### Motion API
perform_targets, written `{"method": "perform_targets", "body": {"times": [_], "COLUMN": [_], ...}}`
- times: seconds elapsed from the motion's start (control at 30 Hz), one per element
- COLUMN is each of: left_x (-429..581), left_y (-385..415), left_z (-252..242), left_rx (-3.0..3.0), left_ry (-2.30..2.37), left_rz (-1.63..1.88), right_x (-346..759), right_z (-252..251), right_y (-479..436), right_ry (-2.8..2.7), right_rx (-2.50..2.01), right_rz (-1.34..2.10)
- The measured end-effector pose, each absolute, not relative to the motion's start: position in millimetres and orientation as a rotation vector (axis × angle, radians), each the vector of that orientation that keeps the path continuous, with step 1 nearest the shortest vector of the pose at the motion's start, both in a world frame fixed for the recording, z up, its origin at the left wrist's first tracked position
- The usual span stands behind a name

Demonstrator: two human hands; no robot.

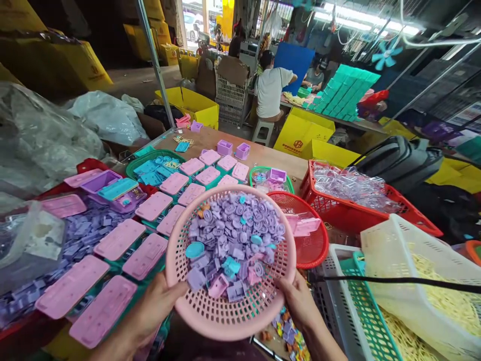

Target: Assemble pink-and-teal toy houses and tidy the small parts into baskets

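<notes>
A round pink plastic basket [231, 321] with a slotted wall is held up in front of me, tilted toward me. Purple plastic parts [233, 225] fill much of it, with a few turquoise, pink and orange pieces among them. My left hand [160, 296] grips the lower left rim, its thumb over the edge. On the right rim my right hand [296, 296] holds in the same way. Behind and left of the basket, pink lids [120, 238] lie in rows on the table. A red basket [311, 245] with pink pieces is partly hidden behind its right side.
Purple parts [90, 230] heap at the left. A green basket [131, 168] of turquoise pieces stands farther back. To the right are a red crate [311, 193] of clear plastic and a white crate [406, 260] with cream strands. A black cable [394, 283] crosses there. People sit beyond the table.
</notes>
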State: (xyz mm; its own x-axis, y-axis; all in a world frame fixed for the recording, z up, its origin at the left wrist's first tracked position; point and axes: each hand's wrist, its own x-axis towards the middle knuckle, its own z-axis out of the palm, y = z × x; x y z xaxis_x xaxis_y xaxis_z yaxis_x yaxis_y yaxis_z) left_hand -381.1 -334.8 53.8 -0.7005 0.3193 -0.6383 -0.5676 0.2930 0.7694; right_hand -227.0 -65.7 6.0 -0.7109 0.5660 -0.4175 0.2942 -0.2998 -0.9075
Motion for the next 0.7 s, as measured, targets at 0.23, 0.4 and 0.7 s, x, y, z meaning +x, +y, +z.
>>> {"method": "perform_targets", "body": {"times": [0.23,0.4,0.7], "left_x": [-393.0,-399.9,-400.9], "left_y": [-328.4,-322.5,-323.1], "left_z": [61.1,78.5,65.5], "left_rx": [-0.110,-0.084,-0.242], "left_ry": [1.867,1.850,1.793], "left_rz": [1.514,1.504,1.529], "right_x": [-239.0,-245.9,-250.9], "right_z": [7.6,18.9,15.3], "right_y": [-52.3,-49.5,-53.5], "right_ry": [-1.726,-1.735,-1.807], "right_rx": [-1.120,-1.087,-1.051], "right_rz": [2.194,2.205,2.137]}}
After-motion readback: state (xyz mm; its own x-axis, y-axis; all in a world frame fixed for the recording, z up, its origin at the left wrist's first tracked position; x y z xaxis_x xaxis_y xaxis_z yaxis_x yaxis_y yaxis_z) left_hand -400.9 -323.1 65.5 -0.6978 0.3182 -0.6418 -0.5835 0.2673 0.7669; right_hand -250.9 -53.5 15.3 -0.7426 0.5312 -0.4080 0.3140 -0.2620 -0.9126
